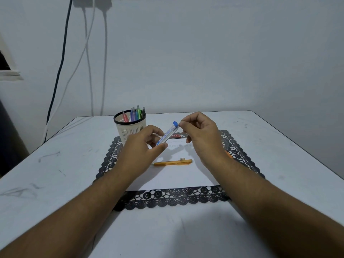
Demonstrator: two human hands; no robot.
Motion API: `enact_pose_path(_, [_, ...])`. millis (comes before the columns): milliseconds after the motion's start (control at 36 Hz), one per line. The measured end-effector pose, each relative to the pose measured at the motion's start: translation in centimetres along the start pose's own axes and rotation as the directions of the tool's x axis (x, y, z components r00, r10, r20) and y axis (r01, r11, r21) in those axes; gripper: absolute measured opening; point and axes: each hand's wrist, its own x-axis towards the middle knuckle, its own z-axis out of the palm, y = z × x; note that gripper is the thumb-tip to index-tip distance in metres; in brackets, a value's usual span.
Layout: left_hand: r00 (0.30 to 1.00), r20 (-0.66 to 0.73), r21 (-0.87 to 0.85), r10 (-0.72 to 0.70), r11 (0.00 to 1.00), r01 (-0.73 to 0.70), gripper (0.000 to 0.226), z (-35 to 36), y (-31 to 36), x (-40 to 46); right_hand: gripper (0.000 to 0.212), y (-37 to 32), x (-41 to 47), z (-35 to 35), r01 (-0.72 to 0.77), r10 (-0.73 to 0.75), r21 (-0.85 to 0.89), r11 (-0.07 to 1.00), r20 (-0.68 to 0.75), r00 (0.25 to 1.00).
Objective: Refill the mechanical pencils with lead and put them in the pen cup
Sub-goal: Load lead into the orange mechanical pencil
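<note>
My left hand [143, 146] grips the lower end of a clear lead tube [167, 135] with a blue cap, tilted up to the right above the white paper [173, 177]. My right hand [201, 135] has its thumb and forefinger pinched right beside the blue cap; whether they hold a lead is too small to see. An orange mechanical pencil [173, 162] lies flat on the paper below both hands, with a small clear cap beside its right end. The cream pen cup [130, 127] with a black rim stands at the back left, holding several coloured pencils.
A black lace mat [175, 198] lies under the paper. A small red and black object [176, 135] sits behind the tube. Something orange [228, 154] shows partly behind my right wrist. Cables hang on the wall at the back left.
</note>
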Motion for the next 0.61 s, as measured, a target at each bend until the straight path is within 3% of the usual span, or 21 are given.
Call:
enact_pose_path(222, [1.0, 0.017, -0.036, 0.003, 0.999, -0.002, 0.019, 0.04, 0.03, -0.03, 0.007, -0.38, -0.03, -0.16, 0.046, -0.046, -0.016, 0.999, -0.027, 0.999])
enact_pose_path(611, [1.0, 0.009, -0.042, -0.003, 0.999, 0.003, 0.021, 0.11, 0.11, 0.04, 0.011, -0.9, -0.22, -0.13, -0.004, 0.005, 0.048, 0.999, -0.014, 1.0])
